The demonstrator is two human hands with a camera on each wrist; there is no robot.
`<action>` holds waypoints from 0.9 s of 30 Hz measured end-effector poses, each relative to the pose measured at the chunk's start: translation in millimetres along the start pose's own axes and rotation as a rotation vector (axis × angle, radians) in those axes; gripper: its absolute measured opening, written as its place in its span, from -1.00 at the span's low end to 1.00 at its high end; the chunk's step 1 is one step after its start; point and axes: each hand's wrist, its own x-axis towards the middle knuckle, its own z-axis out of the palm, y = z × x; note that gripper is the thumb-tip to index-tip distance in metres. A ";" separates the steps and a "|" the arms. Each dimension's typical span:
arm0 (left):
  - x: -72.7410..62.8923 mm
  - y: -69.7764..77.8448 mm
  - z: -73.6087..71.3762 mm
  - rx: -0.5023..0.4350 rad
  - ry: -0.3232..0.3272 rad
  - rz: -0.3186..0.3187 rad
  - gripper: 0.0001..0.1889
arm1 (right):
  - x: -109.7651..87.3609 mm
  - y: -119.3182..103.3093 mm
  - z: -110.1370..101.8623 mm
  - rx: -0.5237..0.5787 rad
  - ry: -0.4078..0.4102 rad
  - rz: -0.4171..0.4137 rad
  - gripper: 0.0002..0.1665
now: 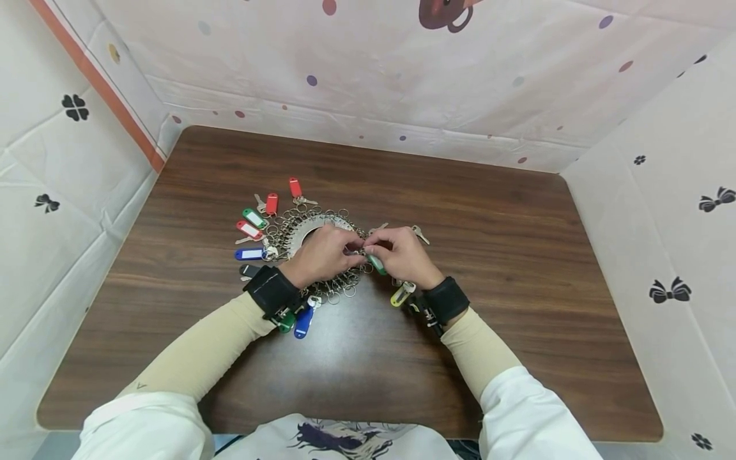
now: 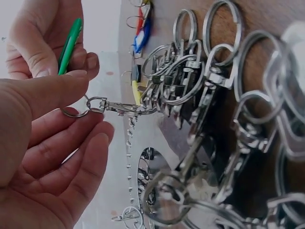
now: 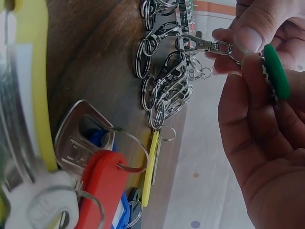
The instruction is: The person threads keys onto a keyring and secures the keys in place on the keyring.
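Observation:
A round metal hoop (image 1: 296,237) lies on the table, its rim hung with several swivel clasps and split rings. My left hand (image 1: 324,252) reaches over the hoop. Between its thumb and fingers it pinches a split ring (image 2: 75,113) joined to one swivel clasp (image 2: 121,107), which is still hooked to the row. Right beside it, my right hand (image 1: 402,252) holds a green key tag (image 3: 276,71). A toothed key (image 3: 268,78) lies against that tag. Both hands' fingertips meet at the split ring; whether the tag is threaded on it, I cannot tell.
Left of the hoop, red tags (image 1: 271,203), a green tag (image 1: 254,217), a blue tag (image 1: 250,254) and a black tag (image 1: 248,271) fan out with keys. Another blue tag (image 1: 303,322) lies in front. A yellow tag (image 1: 402,294) sits near my right wrist, on the brown table (image 1: 517,287).

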 end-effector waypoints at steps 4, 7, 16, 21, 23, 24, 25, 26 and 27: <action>-0.5 -1.1 -0.7 -0.016 -0.014 -0.012 -0.71 | 0.2 0.7 0.3 0.006 -0.002 0.004 -0.91; -1.2 -1.0 -0.1 -0.010 -0.009 -0.011 -0.72 | 0.5 1.1 0.8 0.013 -0.002 0.007 -0.91; -2.6 0.3 0.7 0.015 0.036 0.015 -0.71 | 1.1 0.9 0.9 0.015 0.012 0.009 -0.91; -3.1 -1.1 0.8 0.022 0.044 0.026 -0.75 | 1.3 1.1 1.1 0.012 0.009 0.011 -0.91; -3.0 -1.6 0.8 0.023 0.046 0.029 -0.75 | 1.5 1.3 1.4 0.012 0.010 0.006 -0.91; -2.9 -1.9 1.0 0.023 0.047 0.032 -0.74 | 1.5 1.4 1.6 0.012 0.011 0.004 -0.91; -2.7 -2.3 1.0 0.020 0.047 0.033 -0.74 | 1.6 1.4 1.7 0.012 0.011 0.002 -0.91; -2.7 -2.4 0.9 0.019 0.046 0.032 -0.73 | 1.6 1.5 1.9 0.013 0.012 -0.001 -0.91; -2.5 -2.5 0.7 0.016 0.046 0.030 -0.73 | 1.7 1.6 2.0 0.013 0.013 -0.003 -0.91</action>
